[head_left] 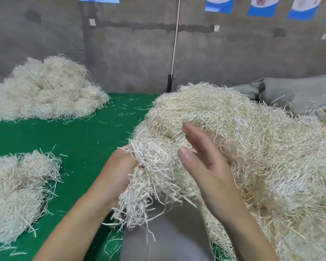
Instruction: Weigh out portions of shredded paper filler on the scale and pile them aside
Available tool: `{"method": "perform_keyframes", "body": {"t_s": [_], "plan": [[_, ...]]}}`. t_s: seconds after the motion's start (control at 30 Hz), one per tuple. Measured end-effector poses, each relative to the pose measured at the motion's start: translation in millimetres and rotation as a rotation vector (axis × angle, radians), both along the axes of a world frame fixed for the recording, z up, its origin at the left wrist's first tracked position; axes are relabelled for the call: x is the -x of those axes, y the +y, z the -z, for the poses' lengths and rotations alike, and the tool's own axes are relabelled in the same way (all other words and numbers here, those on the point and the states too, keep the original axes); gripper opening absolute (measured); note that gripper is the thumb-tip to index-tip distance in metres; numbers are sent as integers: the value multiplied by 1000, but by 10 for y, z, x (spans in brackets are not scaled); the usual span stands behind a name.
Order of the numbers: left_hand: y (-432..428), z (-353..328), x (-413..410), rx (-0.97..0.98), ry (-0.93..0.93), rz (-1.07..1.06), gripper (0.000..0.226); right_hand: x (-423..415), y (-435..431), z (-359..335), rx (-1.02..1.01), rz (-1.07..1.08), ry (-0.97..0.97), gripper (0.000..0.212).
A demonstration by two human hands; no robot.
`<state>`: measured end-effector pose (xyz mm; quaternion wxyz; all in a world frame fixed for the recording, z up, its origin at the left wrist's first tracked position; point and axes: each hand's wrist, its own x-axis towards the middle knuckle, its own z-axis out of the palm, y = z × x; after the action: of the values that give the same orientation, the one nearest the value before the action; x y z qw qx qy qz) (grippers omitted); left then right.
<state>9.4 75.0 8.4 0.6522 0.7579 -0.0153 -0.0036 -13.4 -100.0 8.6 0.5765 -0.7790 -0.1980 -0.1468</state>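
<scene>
Behind both your hands stands a rough grey wall (130,53), with six blue-and-white posters (262,6) partly in view along its top and one thin pale pole (175,38) leaning against it. Under your hands lies a green mat (79,136) with a fuzzy, felt-like surface.

You have three heaps of shredded paper, all cream-coloured, thin, crinkled strips, tangled and springy. The big heap (262,147) is the largest. It rises right of your right hand and beyond it, and its near edge touches that hand. The far pile (45,89) sits well beyond your left hand and to its left, rounded and lumpy. The near pile (17,193) lies left of your left hand, lower and flatter, and is cut off by the edge of the view.

One soft grey sack (299,93), wrinkled, lies beyond the big heap, far to the right of your right hand. Smooth grey cloth (166,238) shows below and between your wrists.

Your left hand (120,166) grips one clump (152,170) of shreds, with your fingers curled into it. The strands hang down in a ragged fringe, and the clump's top still joins the big heap. Your right hand (213,170) is flat, with fingers straight and thumb out. It holds nothing and lies against the big heap just right of the clump.

Single loose strips are scattered on the mat beyond your left hand.
</scene>
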Motion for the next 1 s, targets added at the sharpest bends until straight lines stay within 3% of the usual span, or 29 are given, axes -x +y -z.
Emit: {"method": "perform_keyframes", "body": {"t_s": [0.07,0.17,0.27,0.37,0.43,0.47,0.57,0.63,0.7,0.8,0.83,0.93,1.0], "plan": [[-91,50,37,55,11,26,19,-81,253,64,21,-137,192,83],[-106,152,37,221,12,101,59,-139,466,186,-215,-190,435,81],[-165,104,-19,304,97,121,76,-174,382,348,-369,-149,610,135],[-145,247,29,197,87,276,95,-230,269,396,-352,-115,664,149],[-64,303,29,107,63,336,89,-241,194,391,-277,-80,628,136],[-39,291,14,67,70,338,84,-254,152,368,-229,-77,596,118],[189,316,20,193,26,353,60,-301,-52,296,-235,-34,492,41],[333,320,51,356,-2,278,48,-313,-174,189,-392,47,449,42],[390,320,62,475,-11,193,47,-351,-292,112,-577,167,446,72],[323,304,63,449,-54,160,67,-369,-295,34,-556,245,466,95],[252,295,64,420,-41,189,83,-349,-231,34,-479,198,460,90],[-70,268,66,399,97,287,120,-218,135,99,-240,-79,430,46],[-230,289,51,436,146,220,122,-159,334,154,-149,-262,527,43]]}}
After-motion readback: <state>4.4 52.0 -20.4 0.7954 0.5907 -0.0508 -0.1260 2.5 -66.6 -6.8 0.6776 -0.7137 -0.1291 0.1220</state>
